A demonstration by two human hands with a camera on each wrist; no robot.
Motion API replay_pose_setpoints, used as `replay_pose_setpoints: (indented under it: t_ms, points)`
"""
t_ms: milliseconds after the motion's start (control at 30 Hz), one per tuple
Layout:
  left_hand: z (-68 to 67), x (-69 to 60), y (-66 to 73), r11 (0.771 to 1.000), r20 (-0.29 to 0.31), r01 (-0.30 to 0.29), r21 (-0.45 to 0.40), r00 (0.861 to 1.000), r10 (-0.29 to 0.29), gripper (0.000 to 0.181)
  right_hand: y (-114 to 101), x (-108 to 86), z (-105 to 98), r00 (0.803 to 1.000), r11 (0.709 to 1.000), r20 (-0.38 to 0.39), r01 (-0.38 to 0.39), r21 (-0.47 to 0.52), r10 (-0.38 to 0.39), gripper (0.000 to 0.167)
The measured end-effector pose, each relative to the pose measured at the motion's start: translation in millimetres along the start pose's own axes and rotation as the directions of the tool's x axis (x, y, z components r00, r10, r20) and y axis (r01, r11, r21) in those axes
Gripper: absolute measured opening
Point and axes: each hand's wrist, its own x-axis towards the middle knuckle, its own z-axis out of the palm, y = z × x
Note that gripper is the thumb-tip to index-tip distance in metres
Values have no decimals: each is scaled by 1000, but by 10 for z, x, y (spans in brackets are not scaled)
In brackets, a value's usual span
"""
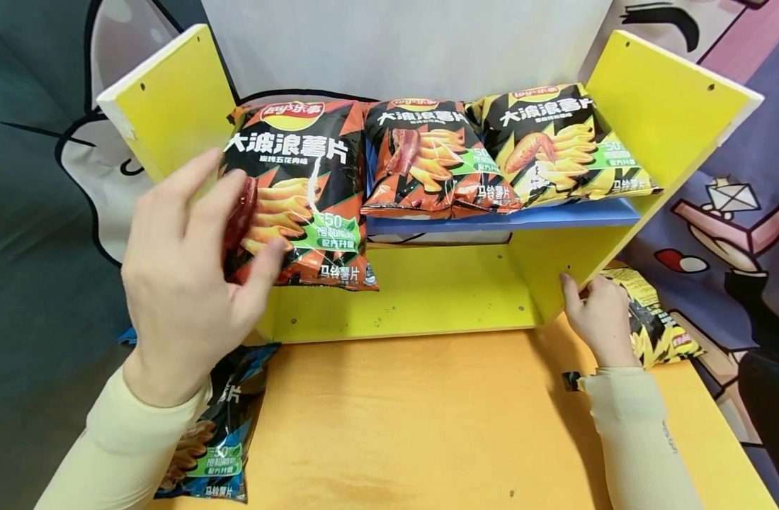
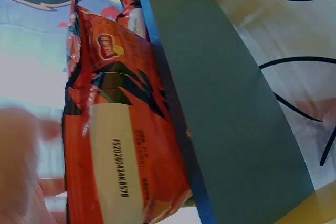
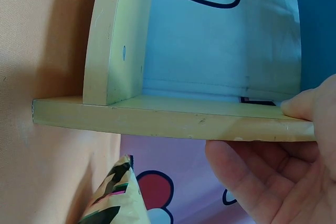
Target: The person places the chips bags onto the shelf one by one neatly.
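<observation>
Brace the yellow shelf's right panel (image 1: 670, 106), held in right fingers (image 3: 231, 169). With left fingers (image 1: 219, 204) wide, gently settle the leftmost Lay's bag (image 1: 326, 180).

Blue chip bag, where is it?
Head view, lower left: the bag lies on the orange table, partly hidden by the left sleeve, nearer than the yellow shelf.

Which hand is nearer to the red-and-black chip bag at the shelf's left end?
Left. The left hand is at the left side of the chip bag; the right hand is farther off, gripping the right side panel.
</observation>
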Motion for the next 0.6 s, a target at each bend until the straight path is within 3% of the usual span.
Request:
replay_pose_setpoints:
  t_ms: [67, 167, 267, 333, 400, 600]
  points:
    - [-5, -8, 25, 994, 38, -113, -13, 993, 113, 72, -3, 3, 0, 1000, 1000, -2, 2, -1, -2, 32]
    - [-29, -7, 60, 966, 169, -259, -20, 951, 258, 81, 3, 1, -3, 1000, 1000, -2, 2, -2, -2, 32]
    - [-60, 3, 77, 949, 329, -315, 7, 897, 295, 92, 4, -4, -10, 1000, 1000, 1, -6, -6, 6, 32]
    - [-52, 12, 80, 946, 376, -324, 33, 881, 288, 100, 4, -9, -12, 1000, 1000, 5, -9, -8, 9, 33]
    - [-32, 14, 76, 945, 377, -321, 57, 884, 277, 100, 2, -14, -13, 1000, 1000, 10, -10, -13, 10, 34]
    - [34, 10, 16, 955, 337, -281, 94, 912, 235, 82, 8, -5, 0, 1000, 1000, 4, -1, -15, 1, 35]
